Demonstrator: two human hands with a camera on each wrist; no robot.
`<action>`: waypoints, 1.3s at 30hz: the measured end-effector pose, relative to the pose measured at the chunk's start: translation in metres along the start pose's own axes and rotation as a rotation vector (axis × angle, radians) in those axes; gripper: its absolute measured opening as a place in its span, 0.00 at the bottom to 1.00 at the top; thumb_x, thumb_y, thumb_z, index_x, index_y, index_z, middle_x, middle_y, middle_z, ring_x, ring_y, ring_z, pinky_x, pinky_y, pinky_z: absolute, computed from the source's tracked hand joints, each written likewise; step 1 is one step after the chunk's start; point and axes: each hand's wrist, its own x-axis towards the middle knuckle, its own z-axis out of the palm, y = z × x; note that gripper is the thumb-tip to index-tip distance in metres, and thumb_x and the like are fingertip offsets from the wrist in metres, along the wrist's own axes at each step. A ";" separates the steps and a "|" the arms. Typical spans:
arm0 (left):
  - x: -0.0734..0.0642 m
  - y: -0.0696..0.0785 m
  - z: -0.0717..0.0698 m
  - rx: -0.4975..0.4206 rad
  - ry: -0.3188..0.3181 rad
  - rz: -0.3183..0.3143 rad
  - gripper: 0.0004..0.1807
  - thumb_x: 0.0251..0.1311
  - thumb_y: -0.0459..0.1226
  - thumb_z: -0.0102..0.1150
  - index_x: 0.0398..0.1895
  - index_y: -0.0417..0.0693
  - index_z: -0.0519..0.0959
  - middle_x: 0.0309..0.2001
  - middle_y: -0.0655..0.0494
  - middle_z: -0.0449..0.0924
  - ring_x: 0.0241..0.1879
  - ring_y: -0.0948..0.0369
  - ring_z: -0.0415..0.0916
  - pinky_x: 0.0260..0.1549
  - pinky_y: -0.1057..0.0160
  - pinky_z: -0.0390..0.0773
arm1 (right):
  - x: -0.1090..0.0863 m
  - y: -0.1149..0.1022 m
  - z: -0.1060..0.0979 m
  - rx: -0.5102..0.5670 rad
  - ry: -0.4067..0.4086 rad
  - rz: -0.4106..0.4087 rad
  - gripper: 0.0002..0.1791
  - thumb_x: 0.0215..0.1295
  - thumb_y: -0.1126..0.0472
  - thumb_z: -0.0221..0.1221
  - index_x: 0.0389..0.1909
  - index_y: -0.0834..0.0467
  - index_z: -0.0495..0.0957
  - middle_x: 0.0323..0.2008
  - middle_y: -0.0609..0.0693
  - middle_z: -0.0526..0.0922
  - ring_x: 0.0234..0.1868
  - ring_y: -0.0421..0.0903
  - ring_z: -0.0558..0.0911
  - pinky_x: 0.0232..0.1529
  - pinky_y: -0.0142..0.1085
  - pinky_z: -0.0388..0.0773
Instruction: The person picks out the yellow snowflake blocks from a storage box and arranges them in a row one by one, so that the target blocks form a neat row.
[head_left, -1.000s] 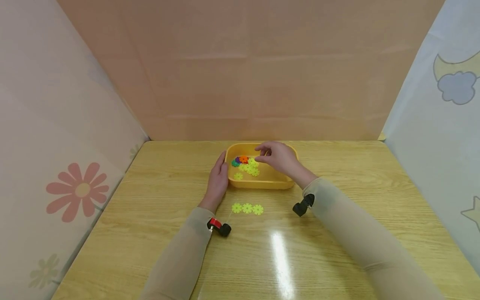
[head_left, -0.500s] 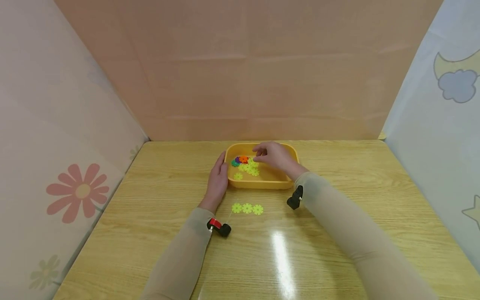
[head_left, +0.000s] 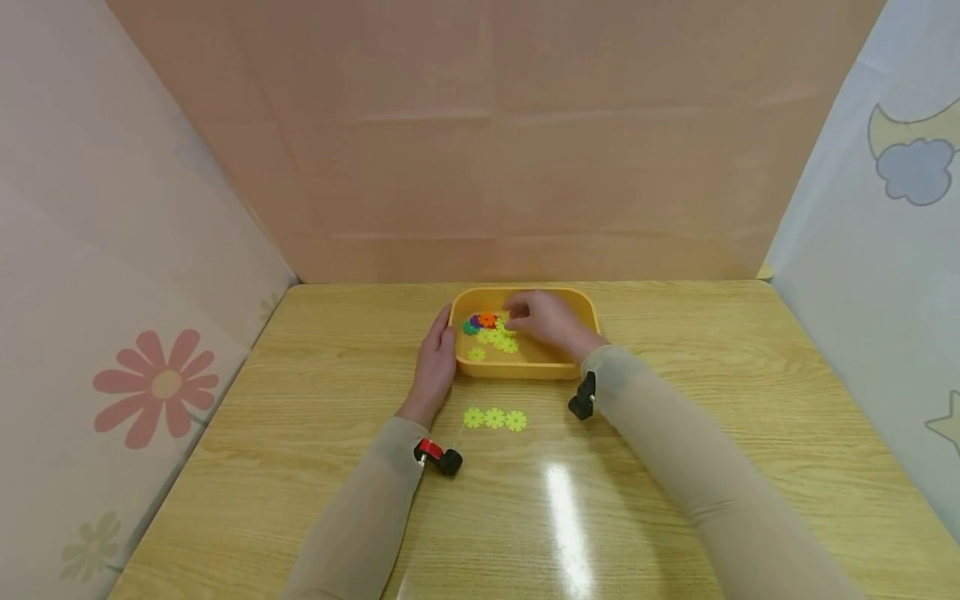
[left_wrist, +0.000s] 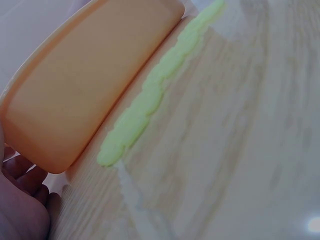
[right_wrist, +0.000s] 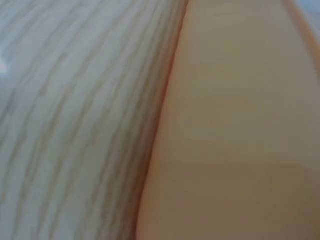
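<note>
Fingers (head_left: pixel 442 321) of the left hand (head_left: pixel 432 367) are held rather straight and are laid along the outer left side of the yellow-orange tray (head_left: pixel 525 370). Those of the right hand (head_left: pixel 551 319) are bent and are placed inside the tray, close over the yellow pieces (head_left: pixel 501 338); whether some piece is pinched by them cannot be told.

At the back, a brown backdrop (head_left: pixel 495 167) is seen, and before it the wooden table (head_left: pixel 337 350), on which the tray is set near the far edge, around the middle. Beige sleeves (head_left: pixel 367 508) are worn on the arms, and on each wrist a small black camera (head_left: pixel 448 462) is fixed. Just in front of the tray, apart from it, three yellow flower-shaped discs (head_left: pixel 494 417) are arranged in one row, touching side by side. Inside the tray, the yellow pieces are overlapped in the left half, beside an orange piece (head_left: pixel 487 319), a purple piece (head_left: pixel 476 320) and a green piece (head_left: pixel 470 327). One single yellow piece (head_left: pixel 476 353) is found at the near left corner.
</note>
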 end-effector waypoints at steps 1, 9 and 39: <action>0.000 0.000 0.000 0.000 0.000 0.001 0.33 0.89 0.51 0.37 0.91 0.60 0.56 0.88 0.59 0.56 0.87 0.56 0.50 0.85 0.48 0.53 | 0.000 0.000 0.001 -0.002 0.001 -0.002 0.19 0.75 0.59 0.71 0.62 0.62 0.87 0.49 0.55 0.90 0.52 0.54 0.86 0.61 0.50 0.82; 0.000 0.001 -0.001 -0.005 -0.002 0.008 0.33 0.89 0.51 0.37 0.91 0.61 0.56 0.88 0.60 0.56 0.87 0.56 0.51 0.84 0.48 0.53 | 0.004 0.004 0.007 -0.029 -0.013 0.007 0.20 0.75 0.59 0.71 0.64 0.61 0.87 0.53 0.55 0.90 0.54 0.54 0.86 0.63 0.49 0.82; -0.002 0.001 -0.001 0.017 -0.005 0.020 0.33 0.90 0.51 0.35 0.92 0.58 0.55 0.88 0.59 0.56 0.87 0.55 0.50 0.84 0.48 0.53 | 0.006 0.004 0.015 -0.087 -0.033 -0.020 0.17 0.73 0.56 0.74 0.57 0.60 0.90 0.49 0.54 0.88 0.50 0.53 0.83 0.63 0.48 0.82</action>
